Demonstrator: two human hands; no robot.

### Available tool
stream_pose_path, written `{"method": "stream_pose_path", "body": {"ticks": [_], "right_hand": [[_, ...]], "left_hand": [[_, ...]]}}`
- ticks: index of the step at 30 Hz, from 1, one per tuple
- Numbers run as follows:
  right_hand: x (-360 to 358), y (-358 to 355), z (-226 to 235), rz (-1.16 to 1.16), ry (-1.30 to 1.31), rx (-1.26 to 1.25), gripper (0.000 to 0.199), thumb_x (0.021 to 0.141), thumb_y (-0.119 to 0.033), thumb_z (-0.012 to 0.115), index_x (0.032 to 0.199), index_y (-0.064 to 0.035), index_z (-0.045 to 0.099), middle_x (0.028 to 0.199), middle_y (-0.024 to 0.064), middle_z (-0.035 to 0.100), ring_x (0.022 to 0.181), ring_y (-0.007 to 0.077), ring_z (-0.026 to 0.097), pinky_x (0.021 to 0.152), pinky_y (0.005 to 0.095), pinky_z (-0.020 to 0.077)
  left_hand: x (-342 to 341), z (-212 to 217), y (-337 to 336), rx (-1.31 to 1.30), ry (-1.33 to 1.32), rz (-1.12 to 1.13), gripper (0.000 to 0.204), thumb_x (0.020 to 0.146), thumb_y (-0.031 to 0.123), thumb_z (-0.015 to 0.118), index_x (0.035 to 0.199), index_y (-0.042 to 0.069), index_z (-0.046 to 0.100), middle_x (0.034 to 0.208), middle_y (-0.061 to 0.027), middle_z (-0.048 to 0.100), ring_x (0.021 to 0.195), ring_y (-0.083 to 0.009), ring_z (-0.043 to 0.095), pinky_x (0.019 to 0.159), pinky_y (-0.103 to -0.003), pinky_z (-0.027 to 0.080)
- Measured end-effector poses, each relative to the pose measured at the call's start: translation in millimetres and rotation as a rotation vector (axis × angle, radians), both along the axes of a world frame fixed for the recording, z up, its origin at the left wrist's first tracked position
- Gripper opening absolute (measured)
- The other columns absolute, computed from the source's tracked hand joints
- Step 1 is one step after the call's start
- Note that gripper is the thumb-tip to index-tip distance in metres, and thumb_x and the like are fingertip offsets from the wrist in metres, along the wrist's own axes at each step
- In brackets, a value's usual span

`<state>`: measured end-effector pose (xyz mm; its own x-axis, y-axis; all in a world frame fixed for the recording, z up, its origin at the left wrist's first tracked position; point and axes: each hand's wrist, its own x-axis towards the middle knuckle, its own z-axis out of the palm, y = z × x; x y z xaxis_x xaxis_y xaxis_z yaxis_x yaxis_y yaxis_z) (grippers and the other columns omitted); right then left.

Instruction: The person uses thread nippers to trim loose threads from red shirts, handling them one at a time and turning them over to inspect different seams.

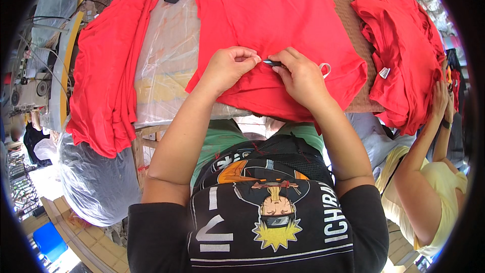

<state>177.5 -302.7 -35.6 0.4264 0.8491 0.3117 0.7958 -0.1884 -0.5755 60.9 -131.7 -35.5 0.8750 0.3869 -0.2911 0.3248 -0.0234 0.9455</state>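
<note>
A red garment [268, 15] lies spread over the table in front of me, its near edge hanging toward my lap. My left hand [233, 69] is closed in a pinch above it, thumb against forefinger; whatever is between the fingertips is too small to make out. Close by on the right, my right hand [303, 75] is closed round a small dark tool with a short metal tip, which looks like thread snips [273, 63]. The tip points at my left fingertips. A pale loop [326, 70] shows beside the right hand, and most of the tool is hidden.
Piles of red garments lie at the left [108, 65] and right [404, 55]. Clear plastic [169, 53] and brown textured cloth [348, 35] cover the table. A co-worker in a yellow top [424, 197] works close on my right. A plastic-wrapped bundle [91, 182] stands lower left.
</note>
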Motion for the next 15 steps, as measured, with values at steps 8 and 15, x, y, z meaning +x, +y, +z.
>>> {"method": "stream_pose_path", "body": {"ticks": [8,15], "right_hand": [[-2,7,15,-0.024,-0.007,0.037,0.017,0.085,-0.007,0.064,0.102,-0.0057,0.064,0.092,0.0116,0.063,0.085,0.0338,0.064,0.071,0.0444,0.0514],[-1,-14,40,-0.061,0.076,0.027,0.024,0.086,-0.009,0.067,0.109,-0.0062,0.064,0.098,0.0114,0.065,0.085,0.0304,0.067,0.072,0.0399,0.0534]], "left_hand": [[-37,81,11,0.32,-0.262,-0.52,0.015,0.086,0.016,0.068,0.09,0.003,0.075,0.118,-0.0146,0.062,0.112,-0.0239,0.059,0.098,-0.037,0.044],[-93,154,10,0.517,-0.368,-0.449,0.012,0.079,0.014,0.071,0.083,0.002,0.071,0.097,-0.0103,0.058,0.093,-0.0201,0.054,0.088,-0.035,0.041]]}}
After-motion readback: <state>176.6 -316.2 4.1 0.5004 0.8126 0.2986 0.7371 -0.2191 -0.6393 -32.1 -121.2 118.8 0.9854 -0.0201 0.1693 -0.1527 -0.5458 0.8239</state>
